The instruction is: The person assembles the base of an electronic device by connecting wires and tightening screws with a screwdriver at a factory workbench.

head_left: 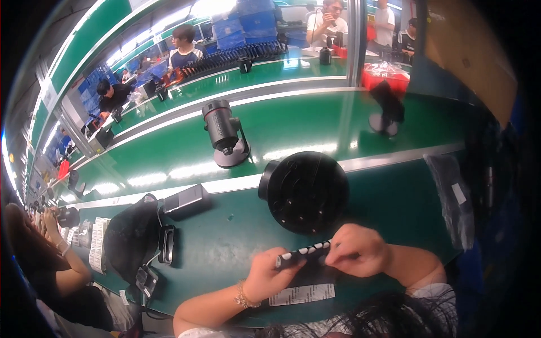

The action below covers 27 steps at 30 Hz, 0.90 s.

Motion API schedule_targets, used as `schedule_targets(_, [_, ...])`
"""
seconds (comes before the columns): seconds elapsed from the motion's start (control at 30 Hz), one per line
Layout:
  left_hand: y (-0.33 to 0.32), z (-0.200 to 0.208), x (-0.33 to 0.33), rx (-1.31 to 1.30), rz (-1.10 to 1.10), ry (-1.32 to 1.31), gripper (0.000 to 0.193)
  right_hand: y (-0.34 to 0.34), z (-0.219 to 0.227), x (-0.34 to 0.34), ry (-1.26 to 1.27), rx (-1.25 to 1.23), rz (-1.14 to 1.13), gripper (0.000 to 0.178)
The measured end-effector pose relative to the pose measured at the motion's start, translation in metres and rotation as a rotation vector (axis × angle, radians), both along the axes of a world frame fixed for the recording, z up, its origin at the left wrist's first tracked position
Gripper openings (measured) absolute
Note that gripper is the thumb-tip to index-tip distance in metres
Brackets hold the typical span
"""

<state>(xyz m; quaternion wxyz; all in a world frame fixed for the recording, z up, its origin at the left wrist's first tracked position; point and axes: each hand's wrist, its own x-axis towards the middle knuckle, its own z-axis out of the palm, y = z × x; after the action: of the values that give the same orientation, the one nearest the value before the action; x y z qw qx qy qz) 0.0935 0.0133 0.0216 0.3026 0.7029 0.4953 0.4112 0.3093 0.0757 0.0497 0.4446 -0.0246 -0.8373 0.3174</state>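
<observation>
My left hand (269,274) pinches one end of a narrow dark strip (304,253) with a row of pale round dots on it. Its fingers are closed on the strip. At the strip's other end is my right hand (360,250), its fingertips pressed together; whether a dot is between them is too small to tell. Just beyond both hands a black round base (307,194) stands on the green bench, with a short cylindrical part at its left side. A white sheet of printed labels (304,294) lies under my wrists, close to the near edge.
A dark microphone (221,127) and another dark device (386,110) stand on round bases on the green conveyor (304,135). Left on the bench are a black fabric bag (132,239) and a grey box (187,201). A plastic-wrapped packet (453,197) lies right. A co-worker's arm (70,265) is at far left.
</observation>
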Motion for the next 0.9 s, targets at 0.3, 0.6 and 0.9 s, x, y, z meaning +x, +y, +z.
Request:
schedule_targets(0.3, [0.022,-0.019,-0.015,0.655,-0.257,0.238,0.047,0.063,0.053,-0.036,0.07,-0.236,-0.13,0.069])
schedule_targets(0.6, [0.032,-0.013,-0.023,0.611,-0.241,0.432,0.038,0.083,0.068,-0.055,-0.126,-0.265,-0.216,0.074])
schedule_targets(0.9, [0.033,-0.013,-0.024,0.587,-0.242,0.435,0.036,0.072,0.08,-0.054,-0.292,0.336,-0.419,0.064])
